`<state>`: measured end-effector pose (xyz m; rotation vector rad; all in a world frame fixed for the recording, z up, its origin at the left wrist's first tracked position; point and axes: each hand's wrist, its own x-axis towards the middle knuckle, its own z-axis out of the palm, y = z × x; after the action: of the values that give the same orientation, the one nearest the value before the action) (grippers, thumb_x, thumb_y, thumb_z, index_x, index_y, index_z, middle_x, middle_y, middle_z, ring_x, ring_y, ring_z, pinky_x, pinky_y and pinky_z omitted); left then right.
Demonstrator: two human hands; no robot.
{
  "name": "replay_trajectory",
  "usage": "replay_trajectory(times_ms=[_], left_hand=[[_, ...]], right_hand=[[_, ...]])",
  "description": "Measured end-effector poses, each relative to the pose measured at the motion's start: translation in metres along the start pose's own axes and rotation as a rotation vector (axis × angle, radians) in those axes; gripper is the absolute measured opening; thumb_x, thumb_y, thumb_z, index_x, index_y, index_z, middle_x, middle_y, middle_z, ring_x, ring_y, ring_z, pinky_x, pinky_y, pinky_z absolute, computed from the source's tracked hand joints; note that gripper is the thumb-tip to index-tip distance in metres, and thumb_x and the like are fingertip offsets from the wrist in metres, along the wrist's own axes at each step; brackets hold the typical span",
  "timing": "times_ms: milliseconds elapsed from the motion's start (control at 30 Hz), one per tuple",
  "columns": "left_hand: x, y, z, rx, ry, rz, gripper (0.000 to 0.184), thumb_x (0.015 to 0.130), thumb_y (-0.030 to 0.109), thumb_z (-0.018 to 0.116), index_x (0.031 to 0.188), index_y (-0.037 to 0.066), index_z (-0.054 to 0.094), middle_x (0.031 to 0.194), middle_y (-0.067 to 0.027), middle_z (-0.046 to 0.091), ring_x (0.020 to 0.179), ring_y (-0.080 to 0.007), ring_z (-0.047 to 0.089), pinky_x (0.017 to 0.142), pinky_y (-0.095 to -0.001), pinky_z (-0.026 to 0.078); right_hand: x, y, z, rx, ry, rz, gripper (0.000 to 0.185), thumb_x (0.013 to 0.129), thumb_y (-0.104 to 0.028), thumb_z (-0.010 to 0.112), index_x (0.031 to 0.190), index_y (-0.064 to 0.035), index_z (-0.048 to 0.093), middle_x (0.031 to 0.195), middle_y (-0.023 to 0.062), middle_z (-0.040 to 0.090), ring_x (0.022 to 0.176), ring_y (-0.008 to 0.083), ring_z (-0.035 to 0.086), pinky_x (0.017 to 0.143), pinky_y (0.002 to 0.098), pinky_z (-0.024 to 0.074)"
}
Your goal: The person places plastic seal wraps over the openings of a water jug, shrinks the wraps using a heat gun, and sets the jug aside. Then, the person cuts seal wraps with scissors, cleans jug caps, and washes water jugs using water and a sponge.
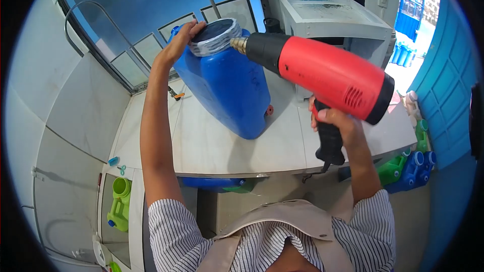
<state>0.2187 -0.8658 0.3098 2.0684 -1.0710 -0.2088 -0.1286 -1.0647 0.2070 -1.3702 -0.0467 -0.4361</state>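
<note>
A blue water container (227, 90) stands on the white tiled counter, slightly tilted in this wide view. Its wide dark blue cap (217, 30) has a whitish, wrinkled plastic seal (216, 46) around the side. My left hand (187, 38) grips the container at the cap's left edge, fingertips over the rim. In my right hand (335, 121) is a red and black heat gun (327, 70), held by its black handle. The metal nozzle (238, 45) points left at the seal, very close to it; whether they touch I cannot tell.
A white box-like stand (335, 17) is behind the heat gun on the tiled counter (212, 158). An orange-handled tap (176, 95) sits back left. A light green jug (120, 206) is at lower left. Several blue and green containers (411, 166) stand low right, beside a blue door (454, 80).
</note>
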Motion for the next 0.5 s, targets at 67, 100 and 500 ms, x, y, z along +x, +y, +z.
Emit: replay_trajectory(times_ms=[67, 100, 500], left_hand=[[-0.007, 0.008, 0.004, -0.049, -0.009, 0.021, 0.063, 0.093, 0.049, 0.019, 0.138, 0.006, 0.03, 0.144, -0.0111, 0.026, 0.134, -0.0214, 0.021, 0.11, -0.0315, 0.008], [-0.011, 0.011, 0.003, -0.092, -0.015, 0.029, 0.062, 0.093, 0.048, 0.019, 0.139, 0.006, 0.027, 0.145, -0.0109, 0.025, 0.135, -0.0212, 0.02, 0.11, -0.0318, 0.007], [-0.026, -0.016, -0.029, -0.451, 0.003, 0.276, 0.061, 0.092, 0.043, 0.02, 0.142, 0.008, 0.017, 0.146, -0.0094, 0.023, 0.137, -0.021, 0.012, 0.11, -0.0341, 0.0]], right_hand=[[-0.017, 0.013, 0.027, 0.008, 0.016, 0.001, 0.033, 0.071, -0.01, 0.056, 0.101, 0.0029, 0.052, 0.089, 0.0105, 0.054, 0.07, 0.016, 0.056, 0.061, 0.0281, 0.0471], [-0.024, 0.024, 0.04, -0.108, 0.066, -0.093, 0.031, 0.073, -0.009, 0.056, 0.101, 0.0028, 0.052, 0.088, 0.0103, 0.054, 0.07, 0.0158, 0.056, 0.062, 0.0278, 0.0469], [-0.019, 0.064, 0.164, -0.368, 0.106, -0.436, 0.046, 0.07, -0.021, 0.07, 0.108, -0.0017, 0.053, 0.107, 0.0134, 0.054, 0.088, 0.0274, 0.058, 0.071, 0.0369, 0.0473]])
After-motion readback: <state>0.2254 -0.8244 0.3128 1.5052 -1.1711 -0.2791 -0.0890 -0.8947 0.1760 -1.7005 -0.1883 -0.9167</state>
